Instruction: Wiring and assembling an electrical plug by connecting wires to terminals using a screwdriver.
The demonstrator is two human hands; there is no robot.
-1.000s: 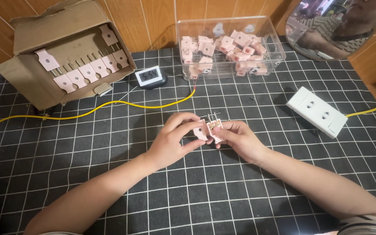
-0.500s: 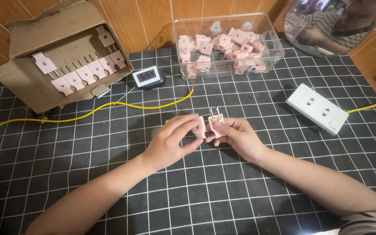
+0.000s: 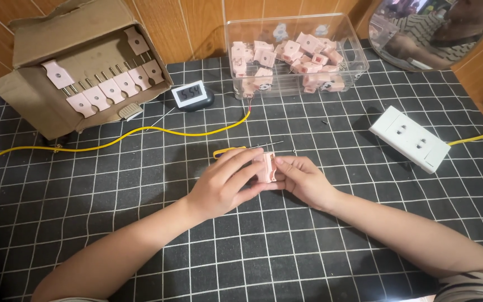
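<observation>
At the middle of the table both of my hands meet on one small pink plastic part (image 3: 267, 166). My left hand (image 3: 225, 182) wraps it from the left, fingers curled over its top. My right hand (image 3: 304, 180) pinches it from the right, thumb against its side. Just beyond the hands lies a yellow-handled tool (image 3: 236, 150) with a thin metal shaft pointing right. A clear plastic bin (image 3: 346, 51) at the back holds several more pink parts (image 3: 286, 59).
An open cardboard box (image 3: 68, 72) at the back left has pink parts clipped along its flap. A small digital display (image 3: 191, 94), a yellow cable (image 3: 113, 141) and a white socket block (image 3: 417, 138) lie on the black gridded tablecloth (image 3: 141, 184). A round mirror (image 3: 437, 28) stands at the back right.
The pink part has turned in my hands, so its metal pins no longer stick up. The view has shifted, and the yellow-handled tool now shows behind my hands.
</observation>
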